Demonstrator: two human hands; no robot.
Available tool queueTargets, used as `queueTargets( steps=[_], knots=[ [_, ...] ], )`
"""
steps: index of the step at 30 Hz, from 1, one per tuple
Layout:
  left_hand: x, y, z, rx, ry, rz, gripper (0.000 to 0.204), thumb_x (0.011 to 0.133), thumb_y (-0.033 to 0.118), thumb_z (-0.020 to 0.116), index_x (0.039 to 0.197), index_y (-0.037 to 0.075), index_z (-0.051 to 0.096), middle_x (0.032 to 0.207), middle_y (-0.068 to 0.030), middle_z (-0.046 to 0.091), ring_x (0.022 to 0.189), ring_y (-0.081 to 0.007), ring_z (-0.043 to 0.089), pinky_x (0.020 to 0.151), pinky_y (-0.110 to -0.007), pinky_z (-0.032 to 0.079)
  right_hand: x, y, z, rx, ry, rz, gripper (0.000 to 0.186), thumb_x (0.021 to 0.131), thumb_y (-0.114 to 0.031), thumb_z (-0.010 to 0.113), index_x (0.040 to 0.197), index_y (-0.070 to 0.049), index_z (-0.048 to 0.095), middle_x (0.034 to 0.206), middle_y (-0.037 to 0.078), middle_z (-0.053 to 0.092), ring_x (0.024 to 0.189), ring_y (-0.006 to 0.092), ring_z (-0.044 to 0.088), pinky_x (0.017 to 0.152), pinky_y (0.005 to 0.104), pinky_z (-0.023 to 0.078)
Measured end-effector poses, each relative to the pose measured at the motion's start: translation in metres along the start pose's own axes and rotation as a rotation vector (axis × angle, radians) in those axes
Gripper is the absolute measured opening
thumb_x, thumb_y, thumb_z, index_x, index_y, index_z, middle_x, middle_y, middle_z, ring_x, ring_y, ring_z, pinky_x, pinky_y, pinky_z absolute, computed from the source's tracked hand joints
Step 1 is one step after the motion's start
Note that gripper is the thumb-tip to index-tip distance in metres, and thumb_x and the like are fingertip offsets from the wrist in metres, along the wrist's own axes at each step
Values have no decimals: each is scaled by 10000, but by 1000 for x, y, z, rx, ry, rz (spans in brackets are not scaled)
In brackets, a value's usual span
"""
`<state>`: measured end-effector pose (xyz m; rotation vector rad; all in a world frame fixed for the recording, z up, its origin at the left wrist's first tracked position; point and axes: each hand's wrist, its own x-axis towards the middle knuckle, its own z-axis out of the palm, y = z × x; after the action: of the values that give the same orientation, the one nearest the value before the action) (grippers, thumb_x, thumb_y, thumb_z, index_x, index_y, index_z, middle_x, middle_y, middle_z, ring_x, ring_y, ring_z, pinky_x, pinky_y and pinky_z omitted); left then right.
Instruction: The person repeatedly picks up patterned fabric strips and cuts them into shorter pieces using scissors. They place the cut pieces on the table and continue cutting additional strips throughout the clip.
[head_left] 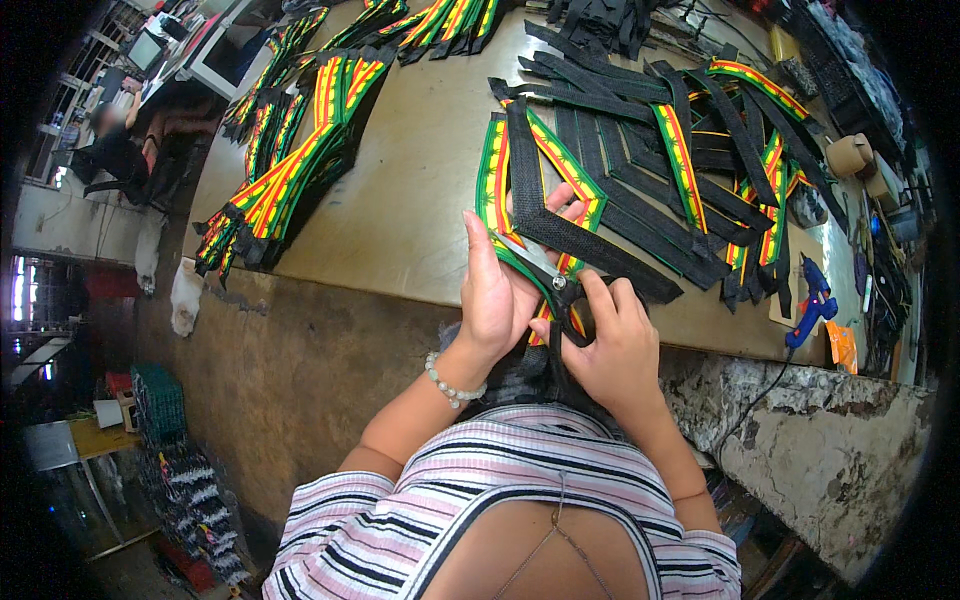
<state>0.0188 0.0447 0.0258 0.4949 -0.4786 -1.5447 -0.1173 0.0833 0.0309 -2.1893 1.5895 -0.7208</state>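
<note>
My left hand [488,300], palm up, holds a folded woven strap [590,243], black on one face and green, yellow and red on the other. Its fingertips show through the bend of the strap, over the near edge of the table. Black-handled scissors [536,260] are in my right hand [618,345], with fingers at the handle loops. The silver blades point up and left across my left palm, beside the strap's green edge. Part of the strap passes behind the scissors, where I cannot make out its end.
A loose heap of similar straps [690,170] covers the right of the table [420,150]. Bundled patterned straps [300,160] lie at its left. A blue glue gun [815,305] with a cord rests by the right edge, near an orange packet [842,347]. Another person [115,150] sits far left.
</note>
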Motion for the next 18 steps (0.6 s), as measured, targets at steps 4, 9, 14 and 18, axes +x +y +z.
queueTargets(
  steps=[4, 9, 14, 18],
  knots=[
    [-2, 2, 0, -17, 17, 3, 756, 996, 586, 98, 1492, 29, 218, 1458, -218, 384, 1347, -321, 399, 1133, -445, 325, 0, 5, 5, 89, 47, -50, 592, 710, -378, 820, 1117, -9, 601, 825, 145, 547, 679, 326, 600, 582, 403, 478],
    [-2, -1, 0, -30, 55, 1, 782, 984, 617, 124, 1491, 32, 237, 1467, -197, 380, 1342, -320, 402, 1126, -458, 330, 0, 17, 11, 142, 81, -104, 540, 704, -320, 834, 1088, -8, 618, 740, 128, 573, 618, 301, 599, 541, 378, 466],
    [-1, -3, 2, -63, 86, 11, 742, 991, 605, 126, 1502, 78, 238, 1465, -176, 390, 1331, -325, 413, 1121, -479, 334, 0, 22, 11, 203, 22, -72, 541, 709, -319, 831, 1104, -18, 620, 753, 122, 601, 625, 289, 605, 535, 364, 460],
    [-2, -3, 4, -78, 89, 39, 734, 986, 616, 120, 1493, 105, 265, 1447, -160, 417, 1298, -330, 448, 1098, -496, 359, 2, 23, 2, 146, -1, -87, 594, 689, -367, 831, 1134, -35, 620, 873, 125, 643, 724, 291, 629, 617, 377, 489]
  ],
)
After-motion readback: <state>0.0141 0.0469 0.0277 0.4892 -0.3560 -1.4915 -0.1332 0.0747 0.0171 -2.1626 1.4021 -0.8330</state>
